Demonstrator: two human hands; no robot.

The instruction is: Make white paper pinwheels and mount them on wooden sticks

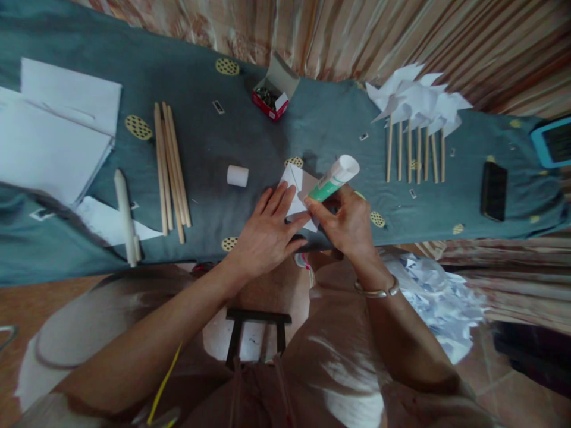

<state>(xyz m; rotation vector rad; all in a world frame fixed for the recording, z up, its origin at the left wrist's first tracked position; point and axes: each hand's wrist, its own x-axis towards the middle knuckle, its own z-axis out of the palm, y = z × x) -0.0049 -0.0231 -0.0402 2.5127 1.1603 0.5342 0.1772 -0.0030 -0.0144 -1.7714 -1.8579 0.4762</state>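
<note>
A small piece of white paper (pixel 295 177) with crease lines lies on the cloth-covered table in front of me. My left hand (pixel 270 232) rests flat on its left part, fingers spread. In my right hand (pixel 345 220) is a green and white glue stick (pixel 330 183), tilted with its lower end at the paper; my fingers hide that end. A white cap (pixel 238 176) lies on its side to the left of the paper.
Wooden sticks (pixel 168 172), a white craft knife (pixel 125 217) and stacked paper (pixel 53 139) lie left. An open red box (pixel 270 104) of small dark pieces stands behind. Paper pinwheels (pixel 417 101) and a phone (pixel 493 191) lie right. A bag of folded paper (pixel 437 297) sits below the edge.
</note>
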